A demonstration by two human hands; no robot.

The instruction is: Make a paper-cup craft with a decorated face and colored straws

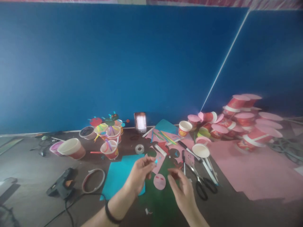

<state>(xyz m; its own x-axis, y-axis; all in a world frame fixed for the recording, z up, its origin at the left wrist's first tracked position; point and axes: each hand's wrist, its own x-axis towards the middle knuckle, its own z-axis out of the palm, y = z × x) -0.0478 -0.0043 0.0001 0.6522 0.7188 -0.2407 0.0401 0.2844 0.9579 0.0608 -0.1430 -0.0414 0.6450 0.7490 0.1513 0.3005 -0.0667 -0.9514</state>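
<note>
My left hand (142, 171) pinches a small blue paper piece (156, 161) between thumb and fingertips, raised over the sheets. My right hand (182, 189) holds nothing visible, its thumb and fingers apart. Between the hands lies a pink paper circle (159, 182) bearing two small red strips. It rests on a dark green sheet (163, 205). Under my left forearm a bright blue sheet (118, 178) is partly covered. Black-handled scissors (201, 183) lie just right of my right hand.
A hot glue gun (62, 183) and a tape ring (93, 180) lie at left. Several decorated cups (110, 149) stand behind them. Stacked red cups (254, 140) with pink discs fill the right, near a large pink sheet (236, 170). A phone (140, 122) leans against the blue wall (132, 63).
</note>
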